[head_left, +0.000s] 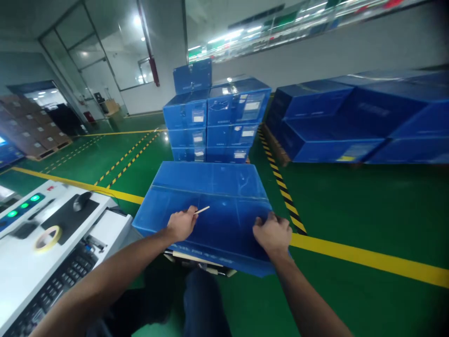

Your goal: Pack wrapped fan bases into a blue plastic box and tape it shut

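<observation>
A large blue box [210, 181] lies in front of me, with a strip of clear tape across its top. Over its near half is my left hand [182, 223], closed around a thin pale stick [202, 210] that points to the right. My right hand [273, 232] is at the box's near right edge, its fingers curled against the top and side. The undersides of the fingers on that hand are hidden.
Stacked blue boxes [224, 112] stand just beyond, and more blue boxes [336, 117] sit on pallets to the right. At left a white workbench [77, 224] holds a keyboard [56, 285], a mouse [82, 200] and a tape roll [48, 238]. Yellow lines mark the green floor.
</observation>
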`<action>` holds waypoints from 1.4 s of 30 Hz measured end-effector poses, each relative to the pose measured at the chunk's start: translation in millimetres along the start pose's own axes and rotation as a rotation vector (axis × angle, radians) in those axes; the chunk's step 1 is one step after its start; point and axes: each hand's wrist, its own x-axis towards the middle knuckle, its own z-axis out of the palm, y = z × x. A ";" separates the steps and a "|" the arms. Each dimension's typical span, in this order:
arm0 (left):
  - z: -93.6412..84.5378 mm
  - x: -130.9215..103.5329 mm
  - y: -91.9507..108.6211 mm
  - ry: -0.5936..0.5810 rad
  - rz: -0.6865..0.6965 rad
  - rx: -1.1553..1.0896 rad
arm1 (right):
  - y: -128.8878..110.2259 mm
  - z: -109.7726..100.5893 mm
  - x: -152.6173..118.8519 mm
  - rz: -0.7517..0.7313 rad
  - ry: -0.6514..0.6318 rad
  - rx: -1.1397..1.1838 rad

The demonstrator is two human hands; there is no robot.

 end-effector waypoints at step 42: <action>-31.1 173.9 166.9 -0.084 0.507 0.242 | 4.2 -17.2 35.2 0.324 -0.090 0.141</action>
